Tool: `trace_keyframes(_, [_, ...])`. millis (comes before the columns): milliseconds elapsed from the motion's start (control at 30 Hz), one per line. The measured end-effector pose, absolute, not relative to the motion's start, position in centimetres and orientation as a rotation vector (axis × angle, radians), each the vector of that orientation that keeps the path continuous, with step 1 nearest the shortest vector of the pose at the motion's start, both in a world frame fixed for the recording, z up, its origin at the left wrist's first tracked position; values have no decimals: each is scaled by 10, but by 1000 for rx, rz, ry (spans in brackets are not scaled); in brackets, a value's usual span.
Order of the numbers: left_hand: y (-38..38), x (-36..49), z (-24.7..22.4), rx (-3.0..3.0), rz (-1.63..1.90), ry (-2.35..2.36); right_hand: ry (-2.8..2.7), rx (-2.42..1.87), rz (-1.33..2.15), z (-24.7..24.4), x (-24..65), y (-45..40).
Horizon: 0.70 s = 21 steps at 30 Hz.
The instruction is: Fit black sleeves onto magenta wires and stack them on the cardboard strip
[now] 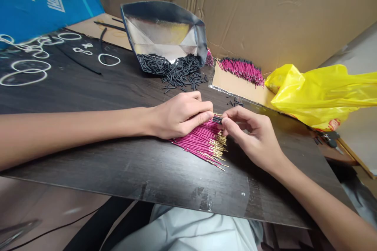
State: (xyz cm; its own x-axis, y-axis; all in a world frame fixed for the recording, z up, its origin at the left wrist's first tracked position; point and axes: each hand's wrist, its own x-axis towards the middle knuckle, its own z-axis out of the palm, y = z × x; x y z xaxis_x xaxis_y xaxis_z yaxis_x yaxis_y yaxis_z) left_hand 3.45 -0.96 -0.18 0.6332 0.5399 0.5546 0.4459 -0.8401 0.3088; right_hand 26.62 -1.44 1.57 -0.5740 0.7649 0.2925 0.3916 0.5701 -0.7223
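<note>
White rubber bands (29, 71) lie loosely scattered on a dark tabletop (132, 164) between 9 and 10 o'clock, near a blue plastic-looking sheet (70, 15) with white markings at 10. Brown cardboard (265, 11) stands upright from 11 to 2 o'clock, while a crumpled yellow plastic bag (318, 90) slumps at 3.

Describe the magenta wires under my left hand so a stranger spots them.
On the dark wood-grained tabletop, find your bare left hand. Partly beneath it lie thin magenta wires, fanned out. Their bright gold tips distinguish them from the black-ended magenta pile on brown cardboard.
</note>
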Motion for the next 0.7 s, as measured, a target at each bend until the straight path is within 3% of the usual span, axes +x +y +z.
trace_keyframes(167, [-9, 34, -2, 2688, 970, 825, -2137, -896, 910, 15, 267, -13])
trace_keyframes(500, [-11, 35, 0, 2682, 1037, 773, -1811, -712, 1652, 10, 268, -4])
trace_keyframes(700, [-12, 35, 0, 2651, 1035, 784, -1806, -678, 1639, 8, 268, -4])
